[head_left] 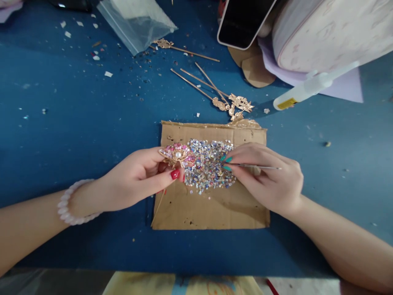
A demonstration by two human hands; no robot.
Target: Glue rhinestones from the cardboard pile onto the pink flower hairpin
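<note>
My left hand [135, 176], with a pale bead bracelet [69, 203] at its wrist, grips a gold hairpin [178, 155] between thumb and fingers. Pink stones and a white pearl cover the hairpin's head; a thin stem shows below the hand. In my right hand [270, 176], slim metal tweezers [254, 166] are pinched between the fingertips. Their tips reach the right part of a spread of small shiny chips [205, 164], and cannot be made out clearly. These blue, white and silvery chips lie on a cardboard sheet [211, 213] under both hands.
Several gold hairpins [219, 102] lie beyond the cardboard, another [193, 53] farther back. A clear zip bag [135, 24] is at the back. Back right are a phone [245, 20], a white bottle with a yellow label [301, 92] and a pale rounded case [331, 32]. White scraps dot the blue table.
</note>
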